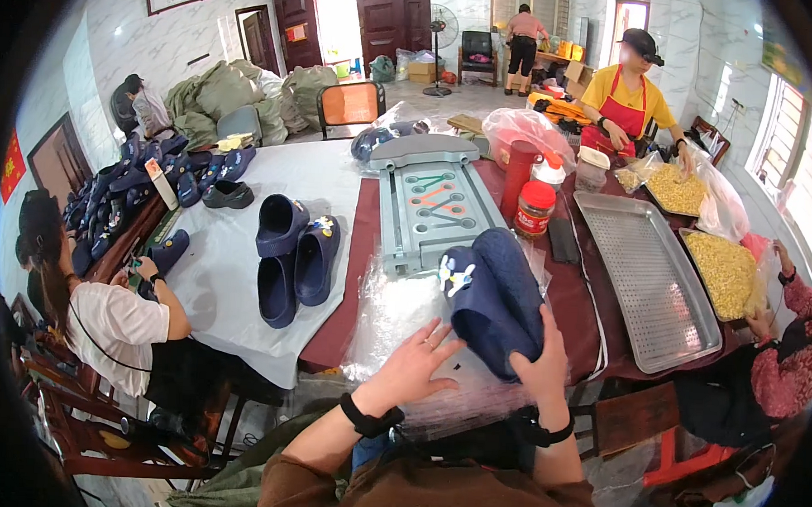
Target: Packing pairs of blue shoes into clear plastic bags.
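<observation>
A pair of navy blue clogs (483,322), pressed together sole to side, tilts up over the table's front edge, with white and yellow charms on the near one. My right hand (543,357) grips the pair low on the right, thumb on the heel end. Just left of the clogs is my left hand (412,366), empty, with its fingers spread. Clear plastic bags (381,309) lie flat under the clogs and both hands. Behind them stands a grey plastic case (429,241) with orange and green shapes on its face.
More navy clogs (313,260) stand on the white-covered table (228,286) to the left, where a person (113,327) handles one. To the right are a perforated metal tray (649,287), a red-lidded jar (535,211) and trays of yellow pieces (720,272), with two people working beside them.
</observation>
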The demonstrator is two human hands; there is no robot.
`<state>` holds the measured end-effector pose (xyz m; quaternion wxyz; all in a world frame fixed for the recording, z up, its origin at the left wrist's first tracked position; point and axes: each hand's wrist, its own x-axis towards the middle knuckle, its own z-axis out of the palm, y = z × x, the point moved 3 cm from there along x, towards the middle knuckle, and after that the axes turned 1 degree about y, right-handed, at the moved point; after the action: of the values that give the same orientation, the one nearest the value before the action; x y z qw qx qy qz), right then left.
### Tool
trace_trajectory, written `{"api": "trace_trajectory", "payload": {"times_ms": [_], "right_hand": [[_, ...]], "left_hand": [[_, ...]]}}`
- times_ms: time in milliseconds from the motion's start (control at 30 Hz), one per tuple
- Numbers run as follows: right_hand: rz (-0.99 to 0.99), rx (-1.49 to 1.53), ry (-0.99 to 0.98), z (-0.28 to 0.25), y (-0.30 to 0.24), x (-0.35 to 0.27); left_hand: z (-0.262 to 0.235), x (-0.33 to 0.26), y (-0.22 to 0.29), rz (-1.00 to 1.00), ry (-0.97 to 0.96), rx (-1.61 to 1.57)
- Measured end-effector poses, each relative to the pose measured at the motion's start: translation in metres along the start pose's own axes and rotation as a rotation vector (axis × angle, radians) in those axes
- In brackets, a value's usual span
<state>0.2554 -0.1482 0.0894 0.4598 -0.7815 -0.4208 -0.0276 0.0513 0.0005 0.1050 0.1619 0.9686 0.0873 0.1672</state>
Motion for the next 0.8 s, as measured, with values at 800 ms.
{"api": "trace_trajectory", "payload": {"times_ms": [800], "right_hand": [[0.289,0.856,0.225,-0.071,0.044,-0.039]], "left_hand": [[0.024,-0.013,-0.014,0.034,-0.026,-0.104]]}}
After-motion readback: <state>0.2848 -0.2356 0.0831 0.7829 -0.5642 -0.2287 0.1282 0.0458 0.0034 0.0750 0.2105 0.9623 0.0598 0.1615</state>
